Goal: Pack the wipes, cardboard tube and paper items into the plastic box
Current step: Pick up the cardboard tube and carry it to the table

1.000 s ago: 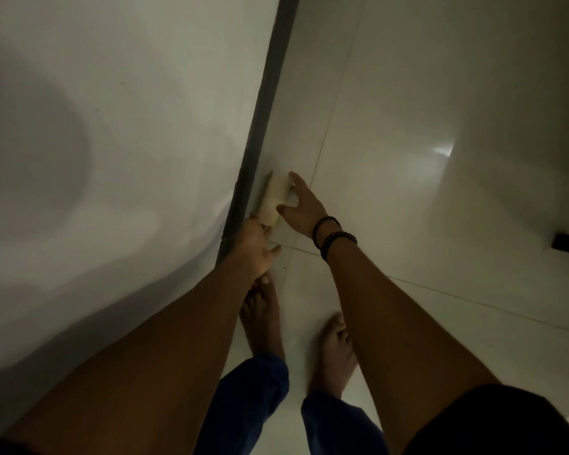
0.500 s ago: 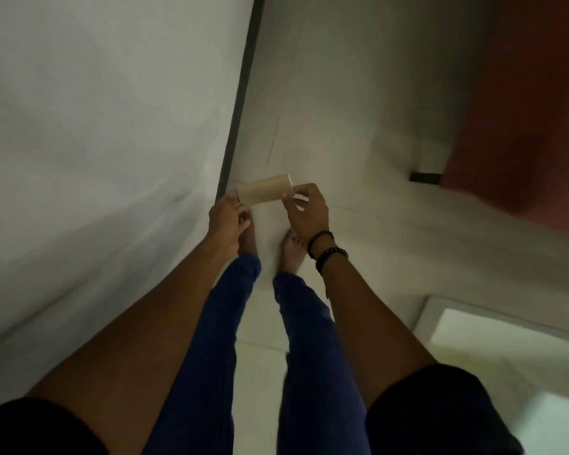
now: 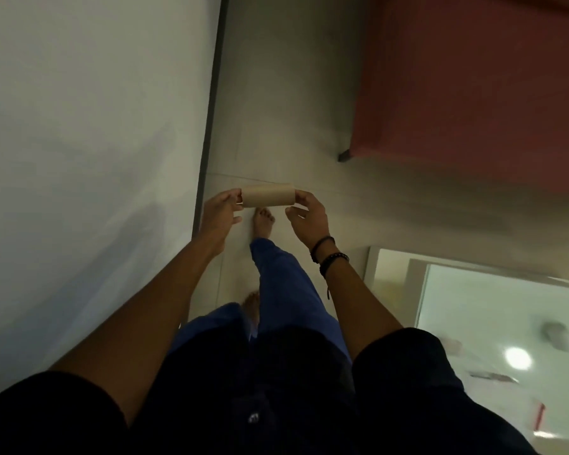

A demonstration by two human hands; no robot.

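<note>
A brown cardboard tube (image 3: 268, 196) is held level in front of me above the floor, one end in each hand. My left hand (image 3: 218, 215) pinches its left end with the fingertips. My right hand (image 3: 309, 215), with dark bead bracelets on the wrist, grips the right end. The wipes, the paper items and the plastic box are not visible in this view.
A white wall (image 3: 89, 152) with a dark edge strip (image 3: 211, 103) runs along the left. A red piece of furniture (image 3: 473, 80) on a dark foot stands at the upper right. A glossy white table (image 3: 493, 323) is at the lower right. My bare feet are on pale floor tiles.
I have straightened up from the floor by the wall with the tube. The tube turned level between both hands, and the view swung toward the red furniture and the white table.
</note>
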